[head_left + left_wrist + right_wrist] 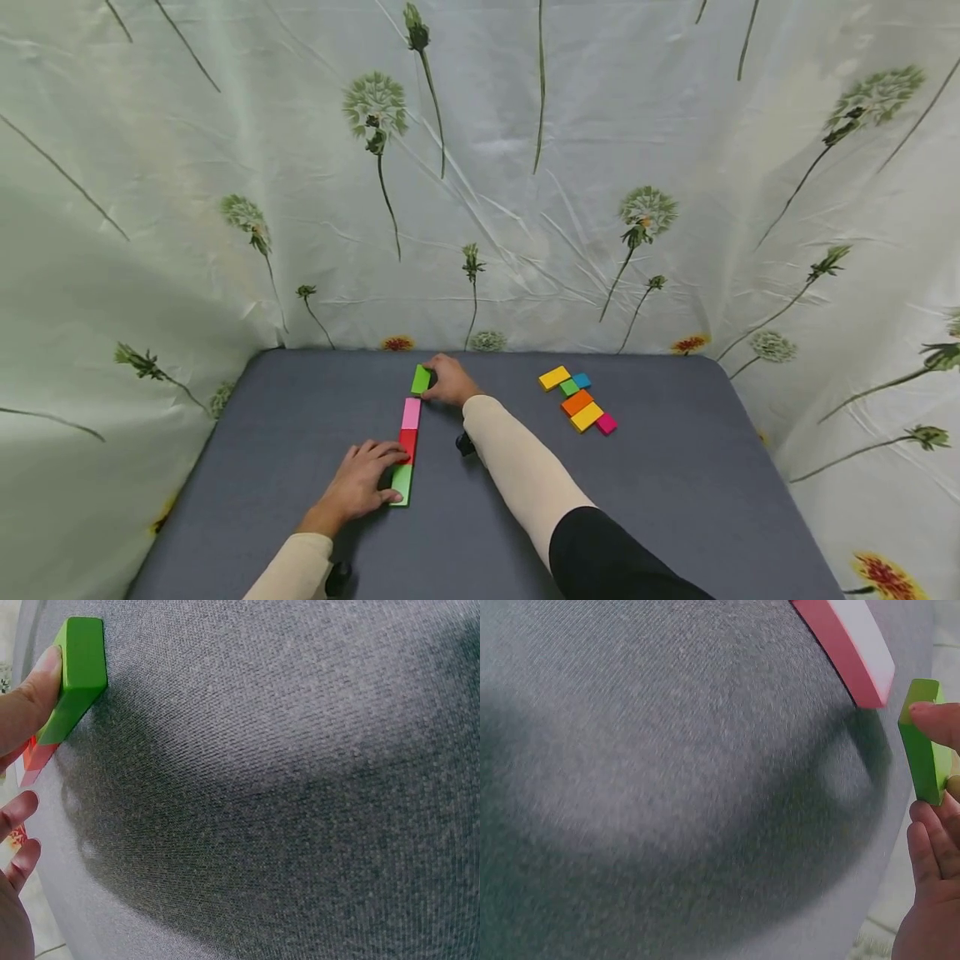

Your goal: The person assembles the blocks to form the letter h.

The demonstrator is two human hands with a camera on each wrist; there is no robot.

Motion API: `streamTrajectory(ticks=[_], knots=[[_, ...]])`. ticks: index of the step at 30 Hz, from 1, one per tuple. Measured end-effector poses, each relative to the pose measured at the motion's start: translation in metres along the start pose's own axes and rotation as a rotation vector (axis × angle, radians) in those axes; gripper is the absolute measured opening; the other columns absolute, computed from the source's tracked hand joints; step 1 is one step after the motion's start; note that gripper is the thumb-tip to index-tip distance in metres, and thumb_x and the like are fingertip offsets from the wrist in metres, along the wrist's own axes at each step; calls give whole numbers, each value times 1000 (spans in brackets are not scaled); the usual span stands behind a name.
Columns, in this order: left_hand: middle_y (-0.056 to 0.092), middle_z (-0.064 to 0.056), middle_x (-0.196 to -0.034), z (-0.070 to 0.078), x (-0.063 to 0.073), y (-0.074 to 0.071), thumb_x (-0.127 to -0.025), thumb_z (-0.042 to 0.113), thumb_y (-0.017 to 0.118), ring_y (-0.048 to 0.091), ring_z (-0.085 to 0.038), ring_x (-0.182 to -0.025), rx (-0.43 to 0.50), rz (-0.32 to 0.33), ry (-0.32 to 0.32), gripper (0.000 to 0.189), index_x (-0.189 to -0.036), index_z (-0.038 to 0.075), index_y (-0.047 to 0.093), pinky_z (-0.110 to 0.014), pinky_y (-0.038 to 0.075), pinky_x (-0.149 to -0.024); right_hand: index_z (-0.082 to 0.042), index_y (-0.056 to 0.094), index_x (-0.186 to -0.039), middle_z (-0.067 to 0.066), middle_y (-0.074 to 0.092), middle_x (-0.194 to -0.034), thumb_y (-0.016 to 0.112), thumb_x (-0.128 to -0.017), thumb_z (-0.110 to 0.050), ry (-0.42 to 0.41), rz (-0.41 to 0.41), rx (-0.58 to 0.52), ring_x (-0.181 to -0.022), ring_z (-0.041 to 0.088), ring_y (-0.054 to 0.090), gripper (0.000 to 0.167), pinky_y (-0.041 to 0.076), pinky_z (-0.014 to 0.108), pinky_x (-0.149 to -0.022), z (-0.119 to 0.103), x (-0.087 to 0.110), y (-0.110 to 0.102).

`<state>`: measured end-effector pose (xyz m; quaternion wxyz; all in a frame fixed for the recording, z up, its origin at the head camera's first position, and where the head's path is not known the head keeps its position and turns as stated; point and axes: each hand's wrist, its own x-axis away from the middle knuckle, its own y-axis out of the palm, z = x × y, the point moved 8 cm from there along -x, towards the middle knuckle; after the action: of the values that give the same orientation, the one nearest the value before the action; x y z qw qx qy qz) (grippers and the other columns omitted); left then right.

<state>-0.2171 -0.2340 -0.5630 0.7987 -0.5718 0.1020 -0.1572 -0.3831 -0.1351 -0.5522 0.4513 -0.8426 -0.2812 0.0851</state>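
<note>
A straight row of flat blocks lies left of the middle in the head view: a light green block (402, 482) nearest, then a red block (407, 437), then a pink block (411, 413). Beyond the pink end, my right hand (452, 385) pinches another green block (420, 379) between thumb and fingers. The right wrist view shows that green block (924, 761) raised off the table and apart from the pink block (844, 649). My left hand (358, 481) rests beside the row, its thumb touching the near green block (84, 656) and its fingers spread by the red one.
Right of the row lies a loose cluster of blocks: yellow (555, 377), blue (581, 380), orange (577, 402) and magenta (606, 423) among them. The dark grey table (675, 500) ends at a flower-printed curtain (517, 250) behind and at the sides.
</note>
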Motion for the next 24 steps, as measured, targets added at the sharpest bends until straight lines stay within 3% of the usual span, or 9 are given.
streamTrajectory(ticks=[6,16,24], knots=[[59,-1,-124,-1,3,4,-68,35,86,51,-24,-109,1,-13,-7,59,-120,16,66,-46,38,-87,-4,56,-133,11,55,-129,78,-82,-19,3,-23,10,-118,23,53,57,43,34,-97,-2,-6,11],[59,-3,-125,-2,-2,2,-66,33,87,51,-25,-112,10,-2,-34,60,-119,15,66,-47,38,-89,-2,55,-133,12,55,-130,78,-82,-15,9,-5,8,-121,25,52,57,42,36,-99,-3,-11,9],[60,-3,-123,-2,-1,2,-66,33,87,52,-24,-109,-4,9,-13,59,-118,15,67,-46,39,-87,-2,54,-134,12,55,-132,76,-84,-16,3,-27,3,-122,25,51,57,41,36,-101,0,-12,15]])
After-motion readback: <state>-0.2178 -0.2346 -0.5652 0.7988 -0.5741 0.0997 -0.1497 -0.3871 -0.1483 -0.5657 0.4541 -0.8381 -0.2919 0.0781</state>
